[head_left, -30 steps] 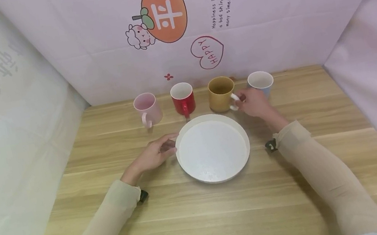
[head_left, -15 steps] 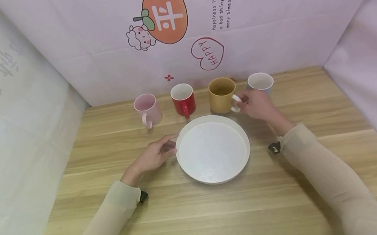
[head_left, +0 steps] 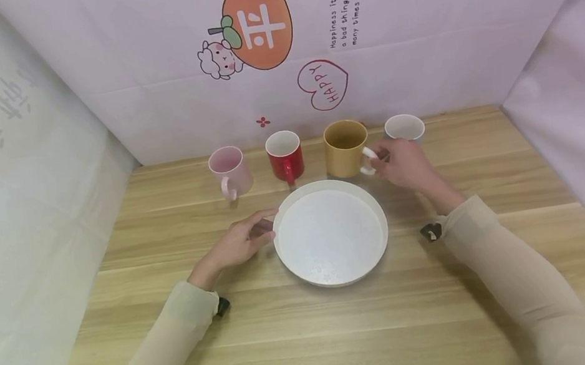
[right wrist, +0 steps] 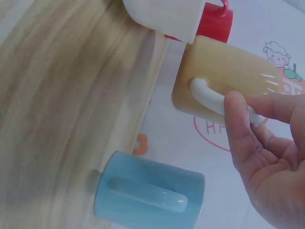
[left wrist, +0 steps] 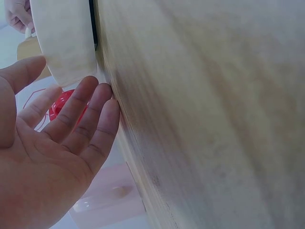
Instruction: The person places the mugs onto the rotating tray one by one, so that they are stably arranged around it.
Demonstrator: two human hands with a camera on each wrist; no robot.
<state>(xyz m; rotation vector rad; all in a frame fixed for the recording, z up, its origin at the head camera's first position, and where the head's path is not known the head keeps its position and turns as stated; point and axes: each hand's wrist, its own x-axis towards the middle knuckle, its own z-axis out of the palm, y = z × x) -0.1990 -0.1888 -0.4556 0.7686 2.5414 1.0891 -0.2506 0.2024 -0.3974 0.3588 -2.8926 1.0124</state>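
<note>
One glossy mustard-yellow mug [head_left: 345,147] stands upright, its handle [right wrist: 220,102] white.

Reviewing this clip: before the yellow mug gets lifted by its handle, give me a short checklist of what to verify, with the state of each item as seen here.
1. Right hand on the handle of the yellow mug: ok, thumb and a finger pinch the white handle.
2. Grip fully closed round the handle: cannot tell, only a fingertip pinch shows.
3. Mug upright on the table: ok.
4. Room beside the mug: ok, the red mug and blue mug stand apart from it.
5. White tray free of things: ok.
6. Left hand steadying the tray: ok, fingers touch its rim.
</note>
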